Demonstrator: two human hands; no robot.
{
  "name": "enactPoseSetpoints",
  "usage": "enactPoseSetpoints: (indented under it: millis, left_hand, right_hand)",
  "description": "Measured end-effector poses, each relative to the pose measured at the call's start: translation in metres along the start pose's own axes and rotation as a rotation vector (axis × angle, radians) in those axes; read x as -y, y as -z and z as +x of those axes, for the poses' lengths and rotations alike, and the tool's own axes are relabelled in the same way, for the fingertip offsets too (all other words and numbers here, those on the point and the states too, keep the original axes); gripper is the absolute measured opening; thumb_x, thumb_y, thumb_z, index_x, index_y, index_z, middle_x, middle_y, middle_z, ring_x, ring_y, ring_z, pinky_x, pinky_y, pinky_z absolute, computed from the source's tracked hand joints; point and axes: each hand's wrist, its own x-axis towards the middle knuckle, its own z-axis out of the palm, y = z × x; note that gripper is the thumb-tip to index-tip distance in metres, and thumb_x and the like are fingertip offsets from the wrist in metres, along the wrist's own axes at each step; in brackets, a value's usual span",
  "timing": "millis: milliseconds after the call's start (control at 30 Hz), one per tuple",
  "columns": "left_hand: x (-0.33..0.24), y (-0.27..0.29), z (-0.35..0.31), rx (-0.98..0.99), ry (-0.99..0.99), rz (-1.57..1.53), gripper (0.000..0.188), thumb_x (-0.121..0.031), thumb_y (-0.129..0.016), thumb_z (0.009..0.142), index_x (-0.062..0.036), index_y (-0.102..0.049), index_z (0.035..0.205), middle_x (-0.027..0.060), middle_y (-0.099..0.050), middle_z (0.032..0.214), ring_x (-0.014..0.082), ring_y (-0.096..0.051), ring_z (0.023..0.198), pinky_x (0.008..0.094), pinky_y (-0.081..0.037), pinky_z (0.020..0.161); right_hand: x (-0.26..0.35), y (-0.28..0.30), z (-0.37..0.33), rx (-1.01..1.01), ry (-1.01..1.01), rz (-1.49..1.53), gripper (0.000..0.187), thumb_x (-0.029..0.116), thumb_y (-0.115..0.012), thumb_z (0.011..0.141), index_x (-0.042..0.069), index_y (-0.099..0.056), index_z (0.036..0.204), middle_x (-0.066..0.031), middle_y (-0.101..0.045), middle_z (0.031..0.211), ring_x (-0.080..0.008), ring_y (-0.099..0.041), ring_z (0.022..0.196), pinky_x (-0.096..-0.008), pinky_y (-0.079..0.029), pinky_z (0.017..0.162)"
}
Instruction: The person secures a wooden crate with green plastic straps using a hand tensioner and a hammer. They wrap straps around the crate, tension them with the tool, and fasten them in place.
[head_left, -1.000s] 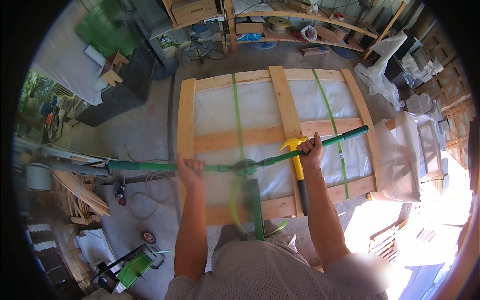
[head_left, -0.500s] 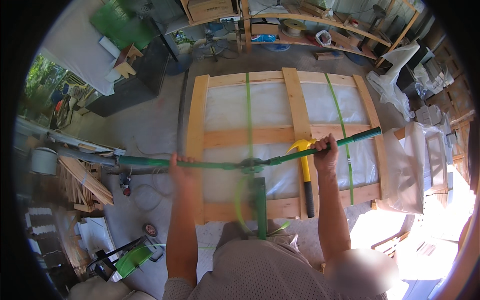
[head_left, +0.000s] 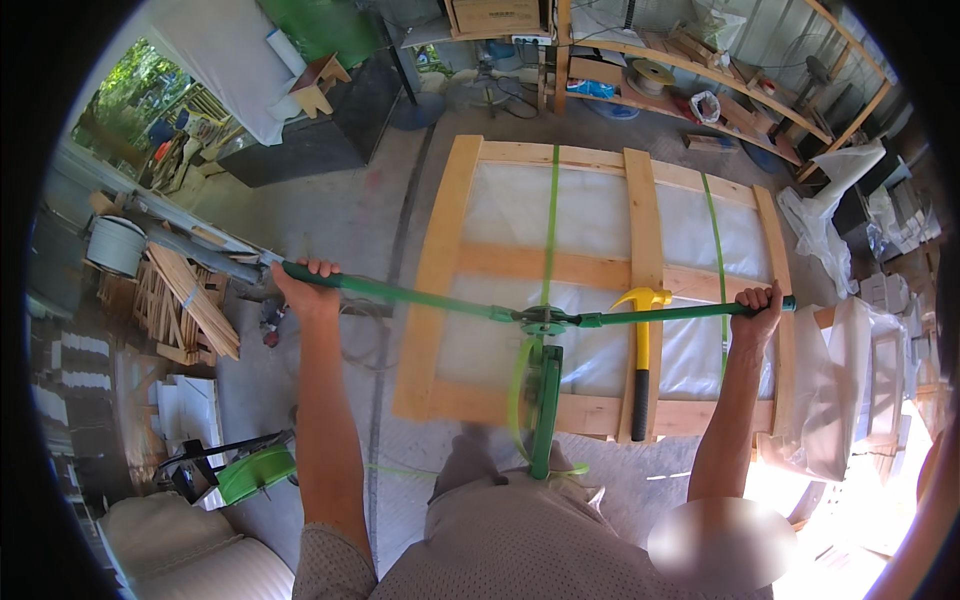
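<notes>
As long-handled green metal tool (head_left: pixel 543 320) is held at slatted wood crate (head_left: pixel 445 250) | L hndl (head_left: pixel 400 293) clamped by L hand (head_left: pixel 308 287) | R hndl (head_left: pixel 690 312) clamped by R hand (head_left: pixel 762 313)

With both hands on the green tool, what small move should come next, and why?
Perhaps push the two long handles toward each other: the left hand and right hand grip near their outer ends, they stand wide apart, and the middle of the green tool lines up with a green strap.
</notes>
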Motion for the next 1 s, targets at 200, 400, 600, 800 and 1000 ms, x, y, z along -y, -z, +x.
enactPoseSetpoints:
  millis: [200,400,600,800,1000]
  left_hand:
    - [-0.005,-0.013,0.011,0.014,0.076,0.022,0.042,-0.047,-0.047,0.093,-0.0073,-0.051,0.081,0.0077,-0.048,0.068,0.026,-0.046,0.064,0.0436,-0.042,0.073]
    - [-0.029,-0.006,0.039,0.099,0.187,-0.057,0.029,-0.033,-0.048,0.094,-0.008,-0.05,0.079,0.0062,-0.046,0.064,0.0244,-0.045,0.062,0.0421,-0.042,0.073]
    - [-0.024,0.008,0.056,0.171,0.223,-0.04,0.031,-0.027,-0.041,0.099,-0.0113,-0.044,0.072,0.0024,-0.039,0.061,0.0191,-0.039,0.057,0.0402,-0.04,0.07]
    - [-0.025,0.014,0.054,0.091,0.238,-0.046,0.03,-0.027,-0.047,0.096,-0.0117,-0.044,0.07,0.0025,-0.04,0.061,0.0195,-0.04,0.057,0.0406,-0.041,0.07]
    - [-0.028,0.02,0.049,0.116,0.239,-0.039,0.03,-0.028,-0.049,0.096,-0.0111,-0.046,0.071,0.003,-0.042,0.061,0.0204,-0.041,0.058,0.0418,-0.041,0.07]
  right_hand:
    - [0.003,0.0,-0.008,-0.08,0.064,-0.04,0.042,0.022,-0.059,0.093,0.018,-0.03,0.063,0.0054,-0.017,0.054,-0.0091,-0.019,0.048,-0.025,-0.022,0.046]
    - [0.004,0.004,-0.02,-0.131,0.167,-0.117,0.038,0.022,-0.059,0.093,0.017,-0.032,0.066,0.0059,-0.019,0.053,-0.0086,-0.021,0.045,-0.0248,-0.023,0.043]
    - [0.01,0.006,-0.033,-0.17,0.259,-0.185,0.037,0.025,-0.061,0.092,0.018,-0.034,0.067,0.0059,-0.022,0.053,-0.0085,-0.024,0.044,-0.0246,-0.025,0.042]
    - [0.013,0.003,-0.033,-0.229,0.248,-0.2,0.038,0.023,-0.06,0.092,0.018,-0.034,0.065,0.0059,-0.023,0.054,-0.0086,-0.025,0.044,-0.025,-0.025,0.042]
    - [0.012,0.009,-0.022,-0.183,0.241,-0.192,0.038,0.024,-0.06,0.092,0.018,-0.033,0.065,0.0056,-0.022,0.053,-0.008,-0.025,0.044,-0.0258,-0.025,0.042]
